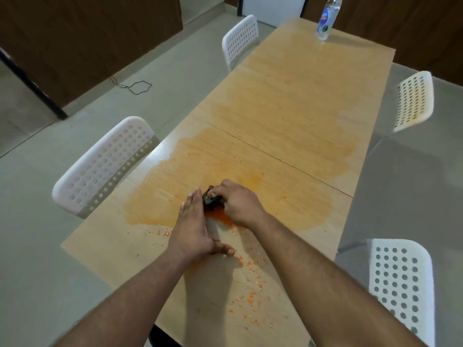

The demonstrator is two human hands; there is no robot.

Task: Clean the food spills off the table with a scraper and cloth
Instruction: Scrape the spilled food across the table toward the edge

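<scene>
Scattered orange food crumbs (246, 298) lie nearest on the pale wooden table (300, 96), toward 6 o'clock of the hands. The left hand (193, 227) lies flat with straight fingers on the tabletop, while the right hand (238, 202) curls its fingers round a small dark scraper (210, 199), touching a heap of orange scrapings (223, 217). A wide orange smear (275, 136) spreads toward 12 o'clock, where a clear plastic bottle (327, 18) stands

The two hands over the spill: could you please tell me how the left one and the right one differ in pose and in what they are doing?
The left hand lies flat on the table, fingers straight, holding nothing; the right hand curls its fingers round the dark scraper. The left fingertips sit beside the scraper, while the right hand is on top of it. Both hands are at the orange pile by the spill's near edge.
</scene>
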